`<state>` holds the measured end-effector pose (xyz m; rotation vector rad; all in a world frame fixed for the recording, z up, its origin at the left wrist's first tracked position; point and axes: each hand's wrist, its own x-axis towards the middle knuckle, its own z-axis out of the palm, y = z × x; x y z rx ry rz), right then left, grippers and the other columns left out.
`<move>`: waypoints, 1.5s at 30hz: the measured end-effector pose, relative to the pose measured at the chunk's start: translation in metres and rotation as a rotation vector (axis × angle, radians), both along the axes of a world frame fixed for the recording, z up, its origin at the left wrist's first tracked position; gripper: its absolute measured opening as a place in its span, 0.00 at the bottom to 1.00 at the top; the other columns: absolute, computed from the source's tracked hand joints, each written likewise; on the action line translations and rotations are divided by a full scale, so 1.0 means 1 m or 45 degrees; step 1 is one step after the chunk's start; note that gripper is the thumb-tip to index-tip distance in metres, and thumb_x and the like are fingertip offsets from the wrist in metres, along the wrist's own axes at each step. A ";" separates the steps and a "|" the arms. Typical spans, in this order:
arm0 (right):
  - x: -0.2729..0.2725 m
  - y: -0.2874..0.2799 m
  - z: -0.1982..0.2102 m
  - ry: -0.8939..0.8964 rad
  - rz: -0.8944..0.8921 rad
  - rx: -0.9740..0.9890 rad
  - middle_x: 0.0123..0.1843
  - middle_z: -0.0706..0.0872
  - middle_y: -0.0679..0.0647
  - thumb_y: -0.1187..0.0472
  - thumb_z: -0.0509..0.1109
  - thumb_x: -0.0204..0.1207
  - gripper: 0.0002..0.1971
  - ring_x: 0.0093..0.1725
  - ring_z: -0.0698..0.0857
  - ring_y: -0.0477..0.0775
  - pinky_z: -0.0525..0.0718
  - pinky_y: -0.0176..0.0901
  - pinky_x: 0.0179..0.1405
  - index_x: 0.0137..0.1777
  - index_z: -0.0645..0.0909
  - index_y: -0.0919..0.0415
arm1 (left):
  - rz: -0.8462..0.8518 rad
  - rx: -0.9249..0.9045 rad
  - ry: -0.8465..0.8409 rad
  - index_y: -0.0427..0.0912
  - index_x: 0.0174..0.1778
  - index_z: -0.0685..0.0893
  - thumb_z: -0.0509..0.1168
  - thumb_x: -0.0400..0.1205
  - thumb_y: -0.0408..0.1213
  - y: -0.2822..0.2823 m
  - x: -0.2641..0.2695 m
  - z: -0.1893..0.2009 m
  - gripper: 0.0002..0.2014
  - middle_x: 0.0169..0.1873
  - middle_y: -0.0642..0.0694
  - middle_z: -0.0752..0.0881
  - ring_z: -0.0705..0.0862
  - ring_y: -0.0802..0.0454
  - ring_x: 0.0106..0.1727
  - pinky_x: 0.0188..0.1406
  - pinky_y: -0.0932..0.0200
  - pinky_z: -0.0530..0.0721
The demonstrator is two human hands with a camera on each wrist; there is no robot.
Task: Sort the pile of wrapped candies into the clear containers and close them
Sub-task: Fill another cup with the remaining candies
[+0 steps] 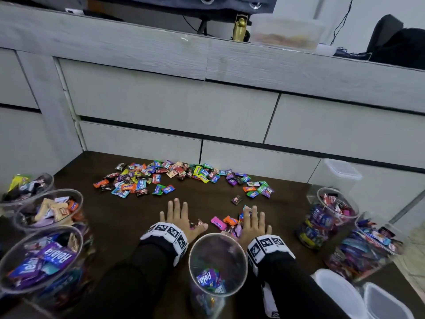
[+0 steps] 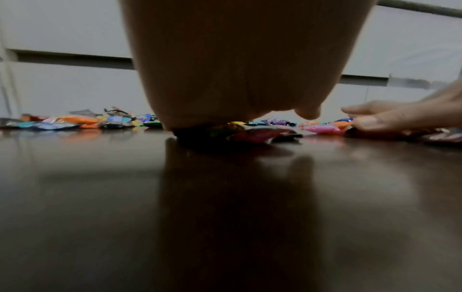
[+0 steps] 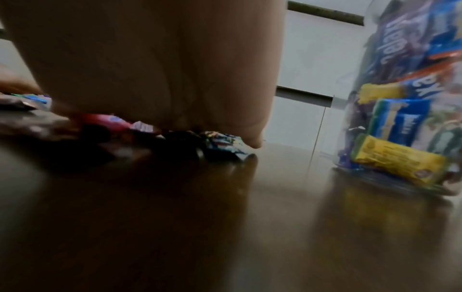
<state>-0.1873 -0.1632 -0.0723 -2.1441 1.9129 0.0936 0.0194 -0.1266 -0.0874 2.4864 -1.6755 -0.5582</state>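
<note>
Head view, hands: the left hand [image 1: 178,217] and right hand [image 1: 251,223] are lying palm-down, fingers straight and spread, at lower centre of the frame, gripping nothing.
Head view, under the hands: the left hand is covering a dark wrapped candy [image 1: 198,223]; the right hand is pressing on several sweets beside a pink candy [image 1: 218,222] and an orange one.
Head view, candy pile [image 1: 184,178]: it is spreading across the dark table [image 1: 128,210] at mid-frame, beyond the fingertips.
Head view, open jar [image 1: 217,264]: it is standing between the wrists at bottom centre, partly filled.
Head view, other jars: three are sitting at lower left [image 1: 41,259], two at right [image 1: 333,215], all without lids.
Head view, white lids [image 1: 338,293]: they are lying at lower right.
Left wrist view: the palm [image 2: 225,69] is resting flat on a dark wrapper, the right hand's fingers [image 2: 390,116] showing at the right edge.
Right wrist view: the palm [image 3: 150,65] is pressing on wrappers; a filled jar [image 3: 410,102] is standing at right.
</note>
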 end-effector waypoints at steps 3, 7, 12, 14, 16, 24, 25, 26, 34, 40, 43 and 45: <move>0.004 -0.015 0.001 0.011 0.030 0.023 0.85 0.32 0.51 0.18 0.56 0.62 0.58 0.84 0.37 0.57 0.45 0.64 0.80 0.83 0.33 0.48 | -0.163 0.012 -0.092 0.46 0.86 0.40 0.56 0.79 0.70 -0.014 -0.001 0.000 0.50 0.85 0.44 0.35 0.33 0.44 0.86 0.82 0.40 0.39; 0.009 -0.040 0.001 0.010 0.048 -0.026 0.85 0.33 0.50 0.20 0.58 0.64 0.57 0.84 0.37 0.56 0.46 0.64 0.80 0.83 0.34 0.48 | -0.239 -0.005 -0.116 0.46 0.86 0.39 0.57 0.83 0.63 -0.034 0.002 0.006 0.46 0.85 0.44 0.34 0.32 0.43 0.85 0.83 0.39 0.40; 0.004 -0.079 0.001 0.081 0.021 0.021 0.85 0.32 0.48 0.14 0.54 0.53 0.63 0.83 0.34 0.61 0.42 0.75 0.76 0.82 0.32 0.45 | -0.144 0.020 -0.185 0.47 0.85 0.34 0.62 0.72 0.75 -0.058 0.025 0.013 0.60 0.84 0.43 0.29 0.29 0.39 0.84 0.80 0.32 0.37; 0.000 -0.093 0.001 0.062 -0.050 0.008 0.85 0.32 0.47 0.12 0.53 0.49 0.65 0.83 0.34 0.62 0.43 0.80 0.73 0.82 0.32 0.42 | -0.065 0.040 -0.227 0.48 0.84 0.31 0.63 0.65 0.79 -0.068 0.043 0.019 0.66 0.83 0.41 0.27 0.28 0.36 0.83 0.79 0.28 0.36; -0.003 -0.108 0.004 0.062 -0.090 0.040 0.84 0.31 0.48 0.12 0.55 0.48 0.66 0.82 0.33 0.66 0.44 0.81 0.73 0.81 0.31 0.41 | 0.015 0.063 -0.259 0.50 0.84 0.30 0.64 0.61 0.81 -0.075 0.059 0.025 0.69 0.82 0.38 0.26 0.27 0.32 0.82 0.78 0.25 0.37; 0.019 -0.116 0.013 0.091 0.179 0.126 0.86 0.38 0.53 0.22 0.59 0.66 0.53 0.84 0.41 0.62 0.46 0.75 0.78 0.84 0.38 0.44 | -0.185 0.207 -0.134 0.59 0.86 0.44 0.58 0.79 0.70 -0.085 0.056 0.029 0.45 0.85 0.39 0.34 0.37 0.27 0.84 0.81 0.29 0.45; 0.022 -0.109 0.015 0.090 0.245 0.114 0.86 0.39 0.52 0.23 0.58 0.67 0.51 0.84 0.42 0.60 0.46 0.73 0.78 0.84 0.39 0.44 | -0.228 0.190 -0.126 0.58 0.86 0.46 0.57 0.81 0.67 -0.085 0.050 0.028 0.42 0.85 0.39 0.35 0.37 0.28 0.84 0.81 0.31 0.44; 0.027 -0.101 0.016 0.074 0.318 0.085 0.86 0.41 0.53 0.23 0.58 0.68 0.50 0.85 0.43 0.59 0.46 0.72 0.78 0.84 0.40 0.44 | -0.267 0.159 -0.127 0.57 0.86 0.47 0.57 0.83 0.64 -0.084 0.042 0.026 0.39 0.86 0.40 0.36 0.38 0.30 0.85 0.81 0.33 0.44; 0.052 -0.053 0.021 0.186 0.705 -0.244 0.78 0.64 0.58 0.30 0.58 0.74 0.42 0.77 0.64 0.60 0.68 0.61 0.69 0.83 0.51 0.50 | -0.469 -0.147 -0.222 0.51 0.83 0.60 0.65 0.83 0.44 -0.055 -0.005 0.017 0.33 0.84 0.46 0.54 0.57 0.42 0.82 0.77 0.41 0.62; 0.048 -0.047 0.032 0.096 0.744 -0.263 0.69 0.70 0.60 0.41 0.65 0.77 0.30 0.69 0.69 0.62 0.73 0.57 0.65 0.74 0.65 0.54 | -0.496 -0.251 -0.253 0.56 0.75 0.69 0.66 0.81 0.48 -0.038 0.000 0.035 0.26 0.73 0.47 0.65 0.65 0.45 0.73 0.67 0.48 0.69; 0.045 -0.041 0.031 0.036 0.674 -0.360 0.75 0.67 0.57 0.38 0.62 0.75 0.30 0.74 0.64 0.62 0.69 0.59 0.68 0.74 0.65 0.50 | -0.492 -0.280 -0.169 0.57 0.73 0.70 0.67 0.76 0.57 -0.036 0.004 0.041 0.29 0.80 0.47 0.60 0.57 0.46 0.81 0.76 0.44 0.60; 0.044 -0.040 0.028 0.002 0.610 -0.196 0.83 0.56 0.54 0.36 0.60 0.75 0.34 0.82 0.52 0.62 0.60 0.68 0.75 0.78 0.60 0.47 | -0.490 -0.174 -0.112 0.57 0.78 0.65 0.65 0.78 0.61 -0.035 0.005 0.039 0.34 0.86 0.48 0.49 0.45 0.46 0.86 0.82 0.38 0.48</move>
